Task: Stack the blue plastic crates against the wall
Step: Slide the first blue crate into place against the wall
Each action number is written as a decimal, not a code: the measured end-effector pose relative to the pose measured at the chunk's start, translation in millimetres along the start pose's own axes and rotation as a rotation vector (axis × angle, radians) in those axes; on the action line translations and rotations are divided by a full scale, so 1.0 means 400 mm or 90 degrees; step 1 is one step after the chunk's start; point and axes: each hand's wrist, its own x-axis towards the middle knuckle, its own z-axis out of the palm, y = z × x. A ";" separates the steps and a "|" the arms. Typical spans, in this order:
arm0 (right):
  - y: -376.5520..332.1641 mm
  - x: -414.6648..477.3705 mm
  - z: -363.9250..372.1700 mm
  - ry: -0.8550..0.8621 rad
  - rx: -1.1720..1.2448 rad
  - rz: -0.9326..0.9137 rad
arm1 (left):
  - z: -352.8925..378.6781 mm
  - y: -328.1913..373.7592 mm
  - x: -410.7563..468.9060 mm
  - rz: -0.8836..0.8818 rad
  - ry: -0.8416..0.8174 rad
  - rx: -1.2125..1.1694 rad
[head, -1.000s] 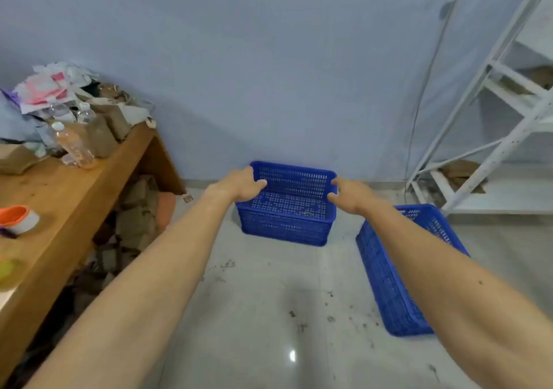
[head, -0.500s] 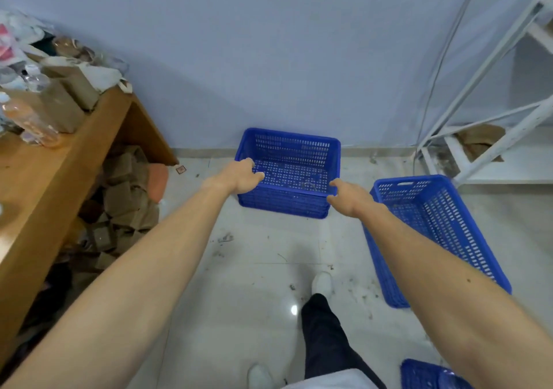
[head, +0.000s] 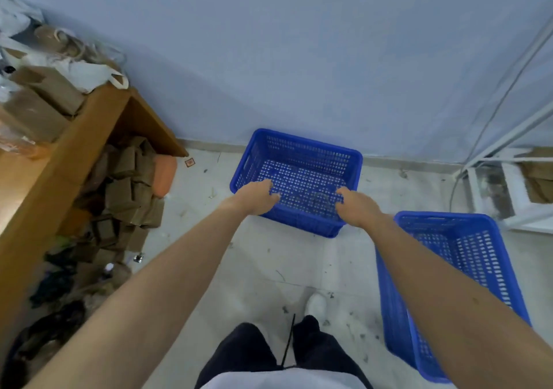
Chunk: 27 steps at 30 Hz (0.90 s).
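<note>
A blue perforated plastic crate (head: 302,161) sits low by the base of the pale blue wall (head: 299,44), open side up and empty. My left hand (head: 256,197) curls over the left part of its near rim. My right hand (head: 356,206) grips the right part of the same rim, fingers hooked inside. A second blue crate (head: 472,257) stands on the floor to the right, partly hidden behind my right forearm.
A wooden table (head: 68,161) on the left carries bags and boxes, with cardboard boxes (head: 125,191) piled beneath it. A white metal shelf frame (head: 508,179) stands at the right, and a cable (head: 505,89) runs down the wall. My legs and a white shoe (head: 315,305) are below.
The crate in my hands has come down and forward to the floor by the wall. My view has tilted downward, bringing my legs and more of the second crate into sight.
</note>
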 end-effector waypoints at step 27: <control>0.187 0.804 0.516 -0.206 0.051 0.047 | 0.407 -0.264 0.948 0.019 -0.251 0.067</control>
